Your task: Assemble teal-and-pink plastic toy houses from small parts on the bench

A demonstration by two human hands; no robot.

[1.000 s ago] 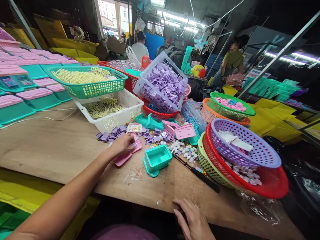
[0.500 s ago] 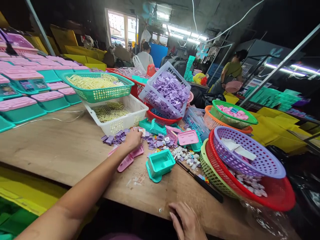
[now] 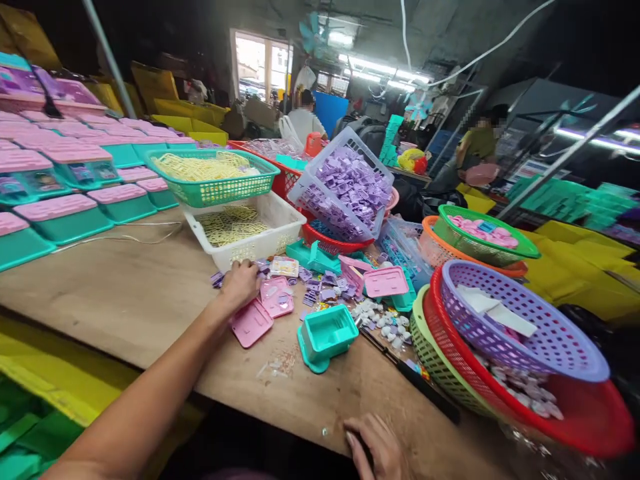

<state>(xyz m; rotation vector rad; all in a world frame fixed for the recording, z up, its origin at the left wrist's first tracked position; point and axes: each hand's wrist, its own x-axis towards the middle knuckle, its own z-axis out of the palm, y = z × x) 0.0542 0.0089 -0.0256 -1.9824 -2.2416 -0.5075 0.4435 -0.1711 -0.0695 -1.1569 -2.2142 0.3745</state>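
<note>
Lower right, a red basket (image 3: 595,417) holds white pieces (image 3: 543,395), with a purple basket (image 3: 560,343) bearing white paper (image 3: 511,319) above. Upper middle, a tilted translucent crate (image 3: 323,200) brims with purple parts (image 3: 353,183). Left of centre, a white basket (image 3: 265,243) and the green basket (image 3: 215,192) over it carry yellow frames (image 3: 200,167). Centre, a teal box (image 3: 327,337) faces upward. Bottom middle, the right hand (image 3: 376,443) lies loosely spread; left of centre, the left hand (image 3: 241,285), fingers bent, contents hidden, adjoins a pink lid (image 3: 253,325).
</note>
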